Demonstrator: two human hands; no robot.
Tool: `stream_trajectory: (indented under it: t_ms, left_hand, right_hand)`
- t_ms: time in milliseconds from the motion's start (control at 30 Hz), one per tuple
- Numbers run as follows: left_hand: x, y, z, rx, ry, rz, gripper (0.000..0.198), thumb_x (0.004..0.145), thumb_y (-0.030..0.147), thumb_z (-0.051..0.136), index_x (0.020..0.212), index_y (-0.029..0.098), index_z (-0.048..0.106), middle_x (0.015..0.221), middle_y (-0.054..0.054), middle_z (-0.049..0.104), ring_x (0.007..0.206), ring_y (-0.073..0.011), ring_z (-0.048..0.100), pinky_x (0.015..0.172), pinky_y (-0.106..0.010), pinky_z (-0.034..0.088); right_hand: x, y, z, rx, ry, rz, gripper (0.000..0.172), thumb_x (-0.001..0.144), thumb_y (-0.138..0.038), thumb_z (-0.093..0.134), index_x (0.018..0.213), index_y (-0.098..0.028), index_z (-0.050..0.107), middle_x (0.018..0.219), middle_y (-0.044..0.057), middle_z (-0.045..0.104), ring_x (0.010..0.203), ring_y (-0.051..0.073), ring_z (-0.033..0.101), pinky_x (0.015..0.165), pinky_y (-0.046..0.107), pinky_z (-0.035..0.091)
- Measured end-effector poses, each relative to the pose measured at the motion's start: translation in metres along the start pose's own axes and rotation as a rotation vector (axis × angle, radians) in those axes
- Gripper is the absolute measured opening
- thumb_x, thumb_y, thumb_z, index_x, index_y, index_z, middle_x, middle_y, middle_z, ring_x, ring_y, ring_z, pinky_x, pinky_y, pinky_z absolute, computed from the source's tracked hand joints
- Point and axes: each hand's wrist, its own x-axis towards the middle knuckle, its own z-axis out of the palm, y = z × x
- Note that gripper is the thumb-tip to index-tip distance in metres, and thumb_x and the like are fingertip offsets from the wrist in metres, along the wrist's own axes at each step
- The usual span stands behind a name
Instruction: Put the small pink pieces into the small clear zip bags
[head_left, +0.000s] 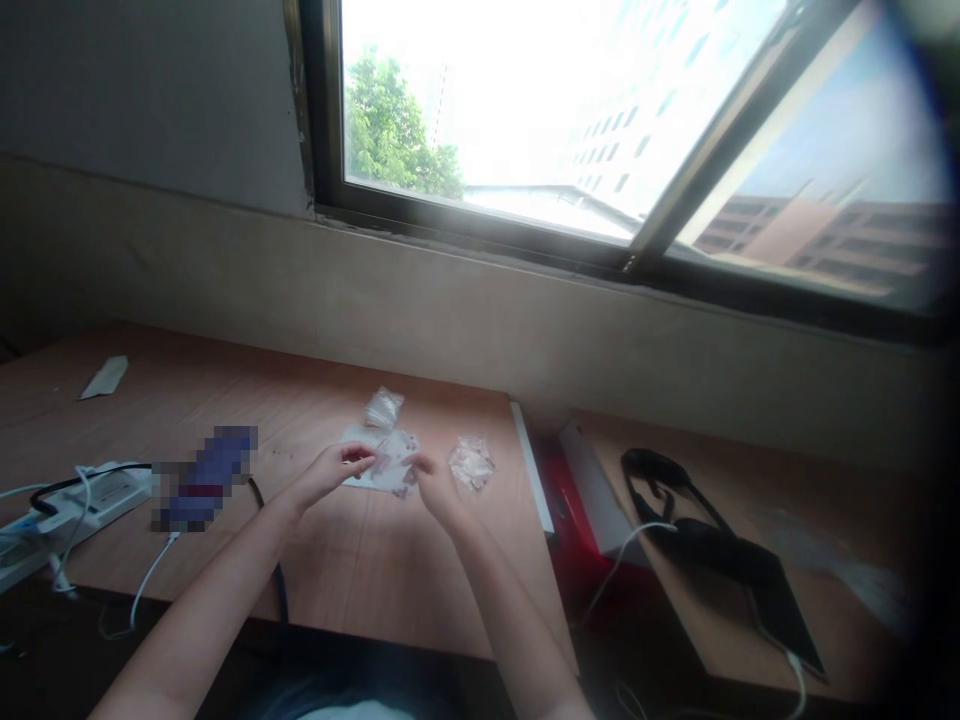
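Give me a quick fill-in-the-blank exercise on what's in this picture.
A small clear plastic bag lies to the ____ of the right hand.
The left hand is nearer than the right hand to a white power strip, on the ____ side of the wooden desk.
The strap on the neighbouring desk is ____.
Through the window, a green ____ shows.

The missing words, in order: right, left, black, tree.

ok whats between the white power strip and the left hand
In the head view, a pixelated blue object lies on the wooden desk between the white power strip and the left hand, with a black cable running to it from the strip's side.
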Motion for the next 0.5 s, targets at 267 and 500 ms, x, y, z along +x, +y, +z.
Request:
stream_trajectory:
  t_ms: [267, 500]
  left_hand:
    - [0.001, 0.007, 0.001, 0.037, 0.001, -0.017, 0.026, 0.063, 0.038, 0.058, 0.067, 0.013, 0.063, 0.064, -0.002, 0.061, 0.063, -0.0149, 0.053, 0.058, -0.024, 0.039]
    - [0.004, 0.009, 0.008, 0.008, -0.059, 0.042, 0.026, 0.064, 0.037, 0.058, 0.066, 0.012, 0.062, 0.064, -0.004, 0.061, 0.064, -0.0157, 0.054, 0.059, -0.024, 0.039]
  right_hand:
    - [-0.011, -0.019, 0.008, -0.397, 0.368, -0.125, 0.015, 0.063, -0.021, 0.051, 0.077, -0.016, 0.049, 0.085, 0.008, 0.052, 0.085, 0.02, 0.047, 0.076, 0.033, 0.036]
    - [-0.018, -0.032, 0.026, -0.179, 0.021, -0.099, 0.024, 0.074, -0.038, 0.043, 0.065, -0.017, 0.046, 0.063, -0.001, 0.048, 0.059, 0.011, 0.043, 0.052, 0.022, 0.032]
